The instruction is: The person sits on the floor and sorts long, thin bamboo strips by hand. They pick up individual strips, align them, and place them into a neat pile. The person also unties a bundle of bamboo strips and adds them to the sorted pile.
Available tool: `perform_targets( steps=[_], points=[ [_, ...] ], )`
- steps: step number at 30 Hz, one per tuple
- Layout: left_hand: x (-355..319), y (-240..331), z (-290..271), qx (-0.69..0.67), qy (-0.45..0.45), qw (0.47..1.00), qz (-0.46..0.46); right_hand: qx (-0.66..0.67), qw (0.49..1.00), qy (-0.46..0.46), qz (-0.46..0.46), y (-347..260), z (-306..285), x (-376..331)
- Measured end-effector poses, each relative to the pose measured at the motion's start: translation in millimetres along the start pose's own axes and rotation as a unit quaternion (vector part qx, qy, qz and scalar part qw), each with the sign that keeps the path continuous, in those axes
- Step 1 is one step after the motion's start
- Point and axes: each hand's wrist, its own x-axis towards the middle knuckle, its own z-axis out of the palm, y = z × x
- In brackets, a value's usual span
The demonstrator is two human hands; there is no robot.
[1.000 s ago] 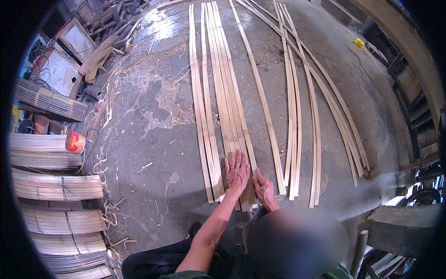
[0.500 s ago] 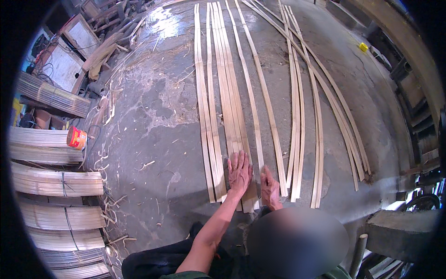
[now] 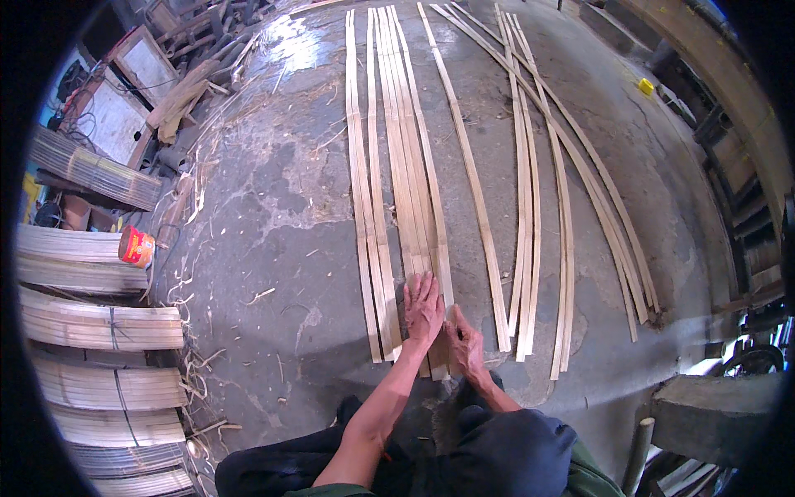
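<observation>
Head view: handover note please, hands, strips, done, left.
Left hand: flat, palm down on the near ends of the middle group of bamboo strips; nothing gripped.
Right hand: on the same ends beside it, fingers bent; grip unclear.
Strips lie lengthwise on the concrete floor; single strip and spread strips to the right.
Done: middle group gathered close.
Left: the rest lie apart.
</observation>
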Motion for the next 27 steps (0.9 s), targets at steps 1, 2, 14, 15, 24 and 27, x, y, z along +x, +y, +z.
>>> perform_targets(
  steps=[1,2,14,15,24,27],
  points=[
    [0.7,1.3,1.0,-0.013,0.010,1.000,-0.006,-0.011,1.000,-0.006,-0.004,1.6,1.1,0.8],
    [1.6,2.8,2.0,-0.026,0.020,0.999,-0.011,-0.023,1.000,-0.012,-0.007,4.4,1.8,1.9],
    [8.3,-20.7,2.6,-0.037,0.132,0.989,-0.051,0.045,0.997,0.045,-0.050,-13.5,-2.9,-9.0],
    [8.1,-23.9,-0.1,-0.021,0.144,0.987,-0.065,0.010,0.992,0.071,-0.103,-17.9,-3.0,-10.3],
    [18.0,-48.0,-28.4,0.099,0.108,0.953,-0.264,0.045,0.995,0.030,-0.089,-28.7,23.5,4.2],
    [17.9,-48.4,-30.1,0.086,0.069,0.957,-0.267,0.081,0.995,-0.026,-0.046,-22.6,45.0,13.1]
  ],
)
